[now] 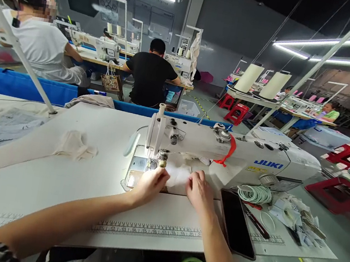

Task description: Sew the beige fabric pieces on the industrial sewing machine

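Observation:
A white sewing machine (193, 138) stands across the table in front of me. Under its arm lies a piece of pale fabric (179, 173), spread between my two hands. My left hand (153, 180) is closed just in front of the needle area, with its fingers pinched at the fabric's left edge. On the fabric's right side, my right hand (199, 189) is closed too, fingertips curled onto the cloth. Both hands rest low, close to the table top. The exact grip of the fingertips is partly hidden by the hands themselves.
Right of my right hand lie a black phone (237, 223), a dark slim cutter (256, 222), a coil of pale cord (254, 194) and fabric scraps (297, 219). More pale fabric (75, 145) lies left. Thread cones (249, 77) stand behind. Other people sit at machines beyond.

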Tool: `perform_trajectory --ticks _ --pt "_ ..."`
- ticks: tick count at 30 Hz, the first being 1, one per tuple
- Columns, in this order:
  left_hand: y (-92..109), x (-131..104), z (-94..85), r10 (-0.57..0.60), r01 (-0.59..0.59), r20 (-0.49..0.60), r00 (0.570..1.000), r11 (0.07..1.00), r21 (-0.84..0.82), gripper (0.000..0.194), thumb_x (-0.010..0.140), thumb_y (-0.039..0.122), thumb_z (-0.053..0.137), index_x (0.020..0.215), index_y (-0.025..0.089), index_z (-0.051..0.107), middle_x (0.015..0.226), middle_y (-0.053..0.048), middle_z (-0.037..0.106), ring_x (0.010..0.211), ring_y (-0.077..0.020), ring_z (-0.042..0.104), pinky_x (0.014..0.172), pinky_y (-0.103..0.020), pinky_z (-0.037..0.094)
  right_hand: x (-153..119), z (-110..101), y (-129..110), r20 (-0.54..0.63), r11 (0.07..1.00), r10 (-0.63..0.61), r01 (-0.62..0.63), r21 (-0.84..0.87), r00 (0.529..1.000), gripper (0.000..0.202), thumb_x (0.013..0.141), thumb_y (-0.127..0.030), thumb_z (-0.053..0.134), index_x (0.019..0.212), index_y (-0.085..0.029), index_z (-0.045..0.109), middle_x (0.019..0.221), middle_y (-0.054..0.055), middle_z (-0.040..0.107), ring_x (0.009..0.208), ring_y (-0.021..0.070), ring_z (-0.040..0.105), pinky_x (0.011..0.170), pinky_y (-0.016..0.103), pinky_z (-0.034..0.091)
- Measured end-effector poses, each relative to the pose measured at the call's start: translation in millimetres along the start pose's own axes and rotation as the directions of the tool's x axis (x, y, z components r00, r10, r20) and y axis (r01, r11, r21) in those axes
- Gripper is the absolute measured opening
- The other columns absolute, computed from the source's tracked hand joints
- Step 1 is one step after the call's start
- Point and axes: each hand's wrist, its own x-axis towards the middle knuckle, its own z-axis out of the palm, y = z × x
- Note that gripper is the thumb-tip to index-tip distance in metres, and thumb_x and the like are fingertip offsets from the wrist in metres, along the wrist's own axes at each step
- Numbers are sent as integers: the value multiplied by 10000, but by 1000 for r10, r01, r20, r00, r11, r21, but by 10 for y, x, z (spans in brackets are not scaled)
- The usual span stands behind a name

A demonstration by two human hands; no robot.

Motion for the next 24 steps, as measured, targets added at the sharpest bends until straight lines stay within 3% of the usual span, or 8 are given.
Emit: perform_trajectory --ticks 3,7,10,14,17,20,24 --pt "-186 -270 -448 -131 133 -29 991 987 87 225 959 363 432 788 222 474 614 27 565 573 -140 518 591 -264 362 12 39 19 -32 999 -43 42 -25 999 151 938 -183 459 872 -161 593 954 84 581 625 146 535 562 298 300" --pt "-367 -395 -944 -238 309 -214 947 854 419 187 943 284 471 790 214 552 752 -15 627 789 -191 587 692 -293 381 11 136 82 -132 993 -114 117 18 985 174 928 -231 437 819 -184 564 894 70 572 576 144 520 532 298 299" --pt "-486 -395 -1167 -198 295 -234 952 803 518 101 912 240 536 829 205 580 811 -44 645 953 -232 582 789 -316 427 36 193 138 -240 981 -147 172 87 959 193 915 -291 425 780 -205 533 871 69 577 567 156 526 513 298 327" --pt "-616 -453 -1533 -106 167 -156 982 876 452 119 902 264 553 985 184 582 940 -66 639 901 -205 597 801 -316 484 57 160 180 -366 971 -154 209 116 918 211 915 -371 423 848 -217 550 894 86 613 607 192 561 512 312 372" --pt "-684 -534 -1959 -71 141 -161 984 863 485 148 920 296 502 945 181 594 1038 -92 613 875 -188 596 807 -318 499 56 130 173 -379 975 -115 177 133 918 200 904 -373 424 880 -223 554 890 91 635 627 207 575 504 316 377" --pt "-761 -572 -2316 -115 227 -215 970 742 630 186 875 351 581 947 182 606 1082 -117 599 1055 -277 549 869 -383 492 68 157 160 -346 970 -87 159 186 934 188 889 -354 417 902 -227 555 901 93 647 650 216 592 525 323 408" --pt "-842 -583 -2474 -134 219 -178 975 720 659 125 865 310 543 813 201 579 1032 -102 601 1055 -279 515 906 -387 461 96 177 160 -350 964 -99 178 199 931 192 888 -328 411 904 -225 572 879 93 654 624 211 583 538 328 424"
